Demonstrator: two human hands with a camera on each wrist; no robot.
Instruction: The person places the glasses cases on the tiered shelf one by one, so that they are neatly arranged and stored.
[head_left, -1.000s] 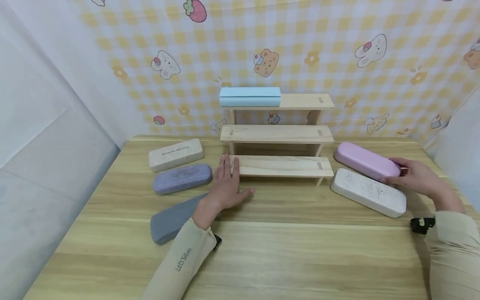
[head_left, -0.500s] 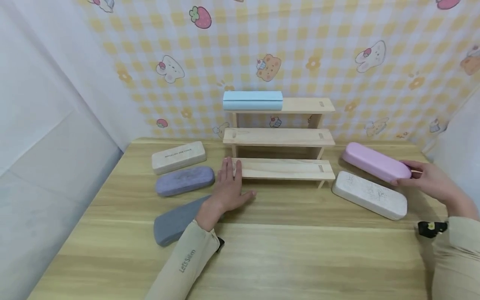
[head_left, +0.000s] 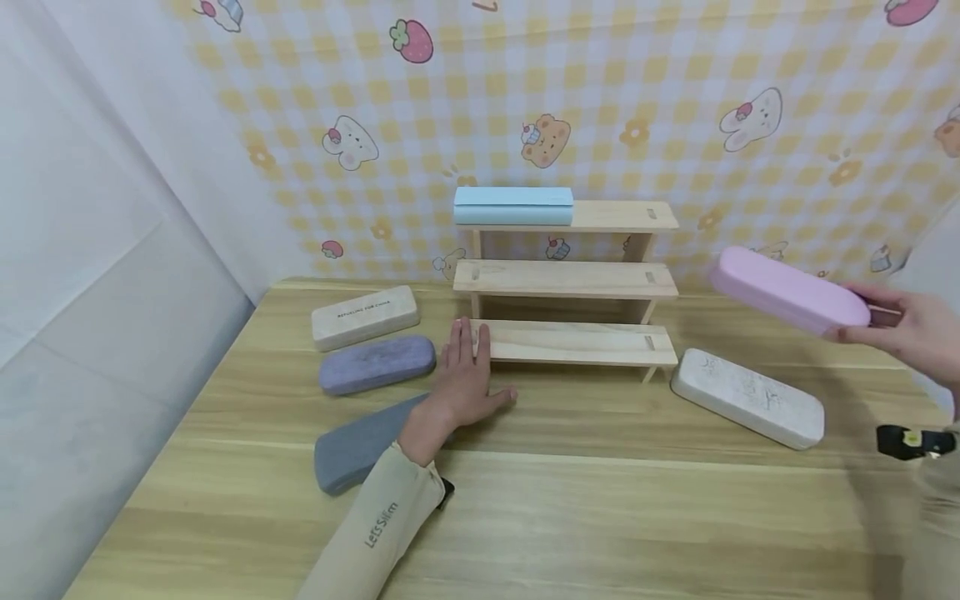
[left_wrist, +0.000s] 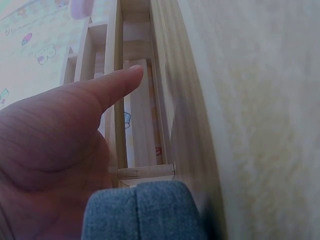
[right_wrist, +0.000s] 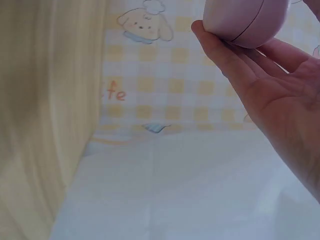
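Note:
A pink glasses case [head_left: 787, 290] is held up above the table at the right. My right hand [head_left: 911, 329] grips its near end between thumb and fingers. In the right wrist view the case's rounded end [right_wrist: 245, 22] shows a lid seam, with the fingers under it. My left hand [head_left: 465, 387] rests with straight fingers on the left end of the lowest step of a three-tier wooden rack [head_left: 570, 342]. The left wrist view shows that thumb extended beside the rack's boards [left_wrist: 142, 110]. A light blue glasses case [head_left: 513, 207] lies on the top tier's left half.
A white patterned case [head_left: 750, 398] lies right of the rack. On the left lie a cream case with lettering [head_left: 365, 318], a purple case [head_left: 377, 364] and a grey-blue case [head_left: 360, 446], partly hidden by the left arm. A checked cloth [head_left: 600, 83] hangs behind the table.
The pink case has been lifted off the table, rising and shifting right with my right hand. My left hand stays on the rack's lowest step. The head view has shifted slightly.

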